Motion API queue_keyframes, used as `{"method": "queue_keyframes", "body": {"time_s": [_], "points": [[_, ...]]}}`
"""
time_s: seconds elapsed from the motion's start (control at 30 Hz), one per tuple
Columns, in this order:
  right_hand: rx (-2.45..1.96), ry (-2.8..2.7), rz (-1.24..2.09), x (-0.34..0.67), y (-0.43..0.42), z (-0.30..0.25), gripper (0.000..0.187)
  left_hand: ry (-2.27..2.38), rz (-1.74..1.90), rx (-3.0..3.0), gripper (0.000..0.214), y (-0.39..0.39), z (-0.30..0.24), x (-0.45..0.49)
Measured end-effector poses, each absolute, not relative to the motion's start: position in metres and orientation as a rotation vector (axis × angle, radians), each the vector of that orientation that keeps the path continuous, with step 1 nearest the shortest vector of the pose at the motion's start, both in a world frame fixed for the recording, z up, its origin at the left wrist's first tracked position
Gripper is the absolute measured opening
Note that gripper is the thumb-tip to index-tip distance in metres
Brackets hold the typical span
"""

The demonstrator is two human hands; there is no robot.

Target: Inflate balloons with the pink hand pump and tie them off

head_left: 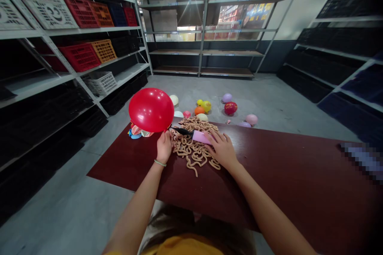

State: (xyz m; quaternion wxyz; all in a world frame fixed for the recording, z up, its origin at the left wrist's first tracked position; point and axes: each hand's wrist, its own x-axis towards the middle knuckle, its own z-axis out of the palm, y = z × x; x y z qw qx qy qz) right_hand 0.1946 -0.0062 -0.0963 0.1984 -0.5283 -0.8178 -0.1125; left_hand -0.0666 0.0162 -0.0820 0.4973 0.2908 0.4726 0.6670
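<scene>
A large inflated red balloon (151,110) stands over the far left part of the table. My left hand (164,148) is closed around its neck, where the black nozzle end of a pink and black balloon pump (201,137) meets it. The fingers partly hide that joint. My right hand (223,148) is closed over the pump's pink end. Beneath and around the pump lies a tangled heap of beige, worm-like strands (196,154). Below the red balloon are several limp coloured balloons (136,131), partly covered by it.
The dark red table (284,167) reaches far to the right, where a blurred, pixelated object (363,159) lies. Beyond its far edge, several inflated balloons, including a dark red one (230,108), rest on the grey floor. Shelves with crates (80,56) line the left side.
</scene>
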Motion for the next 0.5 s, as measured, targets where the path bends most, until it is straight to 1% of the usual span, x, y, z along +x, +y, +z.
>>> {"method": "queue_keyframes", "body": {"time_s": [0.33,0.43,0.5], "points": [[-1.498,-2.253,-0.347,0.196,-0.011,-0.09,0.053,1.253,1.548,0.993,0.026,0.016,-0.088,-0.066],[-1.433,-2.203,-0.428,0.198,-0.011,-0.074,0.051,1.251,1.517,1.042,0.029,0.013,-0.078,-0.062],[-1.34,-2.196,-0.499,0.197,-0.011,-0.052,0.05,1.249,1.466,1.125,0.03,0.012,-0.067,-0.061]]}}
